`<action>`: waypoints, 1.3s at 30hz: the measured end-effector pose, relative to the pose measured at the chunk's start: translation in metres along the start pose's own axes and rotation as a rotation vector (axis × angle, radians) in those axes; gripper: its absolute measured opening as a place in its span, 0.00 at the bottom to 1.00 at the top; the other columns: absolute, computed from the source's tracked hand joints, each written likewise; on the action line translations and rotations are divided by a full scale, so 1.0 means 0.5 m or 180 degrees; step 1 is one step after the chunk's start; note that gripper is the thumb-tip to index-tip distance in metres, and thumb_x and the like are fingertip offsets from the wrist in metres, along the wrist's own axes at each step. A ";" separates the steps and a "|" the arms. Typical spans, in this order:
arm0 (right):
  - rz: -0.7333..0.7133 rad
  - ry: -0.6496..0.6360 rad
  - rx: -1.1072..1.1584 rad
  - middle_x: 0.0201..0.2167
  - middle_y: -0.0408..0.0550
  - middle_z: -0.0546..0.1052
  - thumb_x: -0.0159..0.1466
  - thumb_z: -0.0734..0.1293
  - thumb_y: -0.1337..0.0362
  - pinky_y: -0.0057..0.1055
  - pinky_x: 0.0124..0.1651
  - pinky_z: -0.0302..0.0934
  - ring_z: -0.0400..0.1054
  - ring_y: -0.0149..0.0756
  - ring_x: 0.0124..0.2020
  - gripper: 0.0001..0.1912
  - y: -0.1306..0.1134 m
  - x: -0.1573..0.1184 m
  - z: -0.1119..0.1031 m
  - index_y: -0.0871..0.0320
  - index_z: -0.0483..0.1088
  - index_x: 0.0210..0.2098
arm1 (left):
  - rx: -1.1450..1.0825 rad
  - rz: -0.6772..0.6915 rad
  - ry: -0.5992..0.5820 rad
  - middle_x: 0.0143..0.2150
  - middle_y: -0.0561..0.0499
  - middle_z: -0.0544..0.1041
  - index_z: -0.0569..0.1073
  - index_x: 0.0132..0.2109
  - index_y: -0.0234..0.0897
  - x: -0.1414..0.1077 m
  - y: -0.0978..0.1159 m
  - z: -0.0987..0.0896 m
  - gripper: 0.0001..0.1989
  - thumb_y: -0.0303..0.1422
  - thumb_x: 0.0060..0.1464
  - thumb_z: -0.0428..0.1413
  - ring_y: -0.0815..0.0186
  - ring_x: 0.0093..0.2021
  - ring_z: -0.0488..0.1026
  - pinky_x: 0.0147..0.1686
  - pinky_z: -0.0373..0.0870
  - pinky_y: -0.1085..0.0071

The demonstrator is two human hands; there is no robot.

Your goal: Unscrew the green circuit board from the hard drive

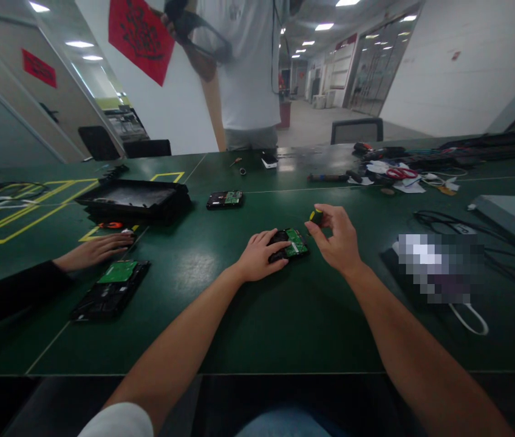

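A hard drive with a green circuit board (297, 243) lies board side up on the green table in front of me. My left hand (262, 255) rests on it with the fingers spread across its left part, covering some of it. Just above and to the right, my right hand (337, 233) pinches the yellow and black handle of a small screwdriver (316, 216) between thumb and fingers. Its shaft is too thin and blurred to make out, so I cannot tell whether the tip touches the drive.
Another hard drive (225, 199) lies farther back, near black trays (136, 200). At left a co-worker's hand (102, 246) is beside a larger drive (110, 288). Cables and a pixelated item (439, 267) lie right; red scissors (402, 173) are behind. A person (251, 73) stands across the table.
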State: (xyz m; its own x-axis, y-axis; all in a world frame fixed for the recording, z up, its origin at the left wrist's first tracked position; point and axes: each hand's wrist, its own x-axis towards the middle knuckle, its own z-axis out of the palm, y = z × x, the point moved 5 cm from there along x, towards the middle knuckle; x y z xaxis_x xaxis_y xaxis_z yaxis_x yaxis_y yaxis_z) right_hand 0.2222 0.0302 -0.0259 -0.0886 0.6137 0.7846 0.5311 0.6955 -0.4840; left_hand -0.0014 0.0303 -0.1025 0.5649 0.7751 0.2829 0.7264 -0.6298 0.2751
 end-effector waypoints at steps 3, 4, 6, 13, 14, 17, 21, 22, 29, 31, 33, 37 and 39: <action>0.0052 -0.0128 0.0189 0.57 0.53 0.76 0.72 0.66 0.57 0.48 0.53 0.76 0.77 0.44 0.49 0.23 -0.001 -0.002 0.007 0.46 0.65 0.65 | 0.0018 0.0016 0.0012 0.77 0.43 0.56 0.70 0.70 0.53 0.001 0.000 0.001 0.28 0.50 0.66 0.58 0.43 0.73 0.57 0.69 0.56 0.43; 0.0083 -0.0175 0.0260 0.58 0.53 0.76 0.73 0.65 0.58 0.49 0.55 0.76 0.78 0.45 0.51 0.23 0.001 -0.004 0.010 0.46 0.63 0.67 | 0.0025 0.0020 0.0014 0.77 0.43 0.56 0.70 0.70 0.53 0.001 0.000 0.001 0.28 0.50 0.66 0.58 0.43 0.73 0.57 0.68 0.56 0.43; 0.0114 -0.0192 0.0304 0.59 0.52 0.76 0.74 0.64 0.58 0.51 0.56 0.76 0.79 0.45 0.50 0.24 0.005 -0.007 0.014 0.46 0.62 0.68 | 0.0031 0.0020 0.0010 0.77 0.43 0.56 0.70 0.70 0.53 0.001 0.000 0.000 0.28 0.50 0.66 0.58 0.43 0.73 0.57 0.68 0.56 0.43; 0.0031 0.0195 -0.0046 0.52 0.51 0.77 0.68 0.72 0.54 0.48 0.47 0.79 0.77 0.44 0.43 0.24 0.007 -0.008 0.002 0.46 0.69 0.62 | 0.0015 0.0033 0.0011 0.77 0.44 0.56 0.69 0.70 0.54 -0.001 0.002 -0.003 0.28 0.50 0.66 0.58 0.44 0.73 0.57 0.69 0.56 0.43; 0.0032 0.0165 -0.0016 0.53 0.52 0.77 0.68 0.71 0.55 0.48 0.48 0.78 0.78 0.45 0.44 0.23 0.005 -0.008 0.002 0.46 0.69 0.62 | 0.0013 0.0029 0.0008 0.77 0.44 0.56 0.69 0.70 0.55 0.000 0.002 -0.003 0.28 0.50 0.66 0.58 0.44 0.73 0.57 0.69 0.56 0.43; 0.0110 0.0026 0.0252 0.58 0.52 0.76 0.72 0.66 0.57 0.49 0.54 0.77 0.79 0.46 0.50 0.22 0.003 -0.009 0.005 0.46 0.66 0.64 | 0.0033 0.0016 0.0008 0.77 0.45 0.56 0.69 0.70 0.55 0.000 0.002 -0.002 0.28 0.50 0.66 0.58 0.44 0.73 0.57 0.69 0.56 0.43; 0.0186 0.0034 0.0283 0.55 0.52 0.78 0.72 0.67 0.57 0.49 0.54 0.77 0.80 0.44 0.47 0.23 0.007 -0.009 0.007 0.48 0.65 0.65 | 0.0143 0.0073 -0.0050 0.77 0.44 0.55 0.68 0.71 0.54 0.001 0.005 -0.004 0.28 0.50 0.67 0.56 0.43 0.73 0.56 0.68 0.56 0.42; 0.0168 0.0082 0.0202 0.53 0.52 0.78 0.71 0.69 0.57 0.48 0.52 0.77 0.79 0.44 0.46 0.23 0.007 -0.008 0.006 0.48 0.66 0.63 | 0.0175 0.0092 -0.0073 0.77 0.43 0.55 0.68 0.71 0.54 0.001 0.007 -0.004 0.28 0.50 0.68 0.56 0.43 0.74 0.56 0.68 0.57 0.42; 0.0019 0.0013 0.0171 0.56 0.54 0.75 0.70 0.67 0.60 0.47 0.50 0.78 0.78 0.44 0.47 0.23 -0.004 -0.004 0.003 0.48 0.66 0.64 | 0.0222 0.0112 -0.0148 0.78 0.45 0.53 0.65 0.72 0.56 0.003 0.013 -0.007 0.28 0.49 0.68 0.54 0.41 0.73 0.55 0.67 0.56 0.39; 0.0040 -0.0048 0.0289 0.58 0.55 0.75 0.71 0.66 0.61 0.48 0.53 0.78 0.78 0.45 0.50 0.23 -0.004 -0.005 0.006 0.48 0.65 0.65 | 0.0204 0.0133 -0.0158 0.79 0.47 0.52 0.65 0.72 0.56 0.004 0.014 -0.007 0.28 0.48 0.68 0.55 0.41 0.73 0.56 0.68 0.56 0.39; 0.0076 -0.0053 0.0369 0.59 0.55 0.74 0.70 0.67 0.61 0.48 0.52 0.78 0.78 0.46 0.51 0.24 -0.001 -0.006 0.008 0.49 0.64 0.65 | 0.0160 0.0185 -0.0184 0.79 0.49 0.52 0.64 0.73 0.55 0.005 0.016 -0.007 0.29 0.47 0.68 0.54 0.41 0.73 0.55 0.68 0.55 0.39; 0.0059 0.0078 0.0223 0.57 0.54 0.73 0.68 0.70 0.59 0.46 0.46 0.80 0.77 0.46 0.48 0.25 0.003 -0.007 0.006 0.48 0.66 0.63 | 0.0085 0.0292 -0.0275 0.77 0.51 0.59 0.63 0.73 0.54 0.007 0.019 -0.007 0.29 0.46 0.69 0.53 0.39 0.74 0.52 0.68 0.54 0.37; -0.0004 0.0106 0.0135 0.56 0.55 0.72 0.67 0.71 0.60 0.45 0.44 0.80 0.75 0.46 0.49 0.25 0.000 -0.006 0.003 0.48 0.67 0.62 | 0.0073 0.0331 -0.0321 0.76 0.52 0.62 0.61 0.74 0.54 0.008 0.020 -0.006 0.29 0.46 0.70 0.52 0.38 0.75 0.51 0.68 0.53 0.37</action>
State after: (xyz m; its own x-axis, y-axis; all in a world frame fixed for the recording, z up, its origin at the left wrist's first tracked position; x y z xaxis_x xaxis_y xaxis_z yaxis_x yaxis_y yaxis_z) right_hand 0.2212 0.0291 -0.0292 -0.0608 0.6005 0.7973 0.4949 0.7119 -0.4983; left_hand 0.0069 0.0271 -0.0959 0.6733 0.7075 0.2148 0.6699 -0.7066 0.2278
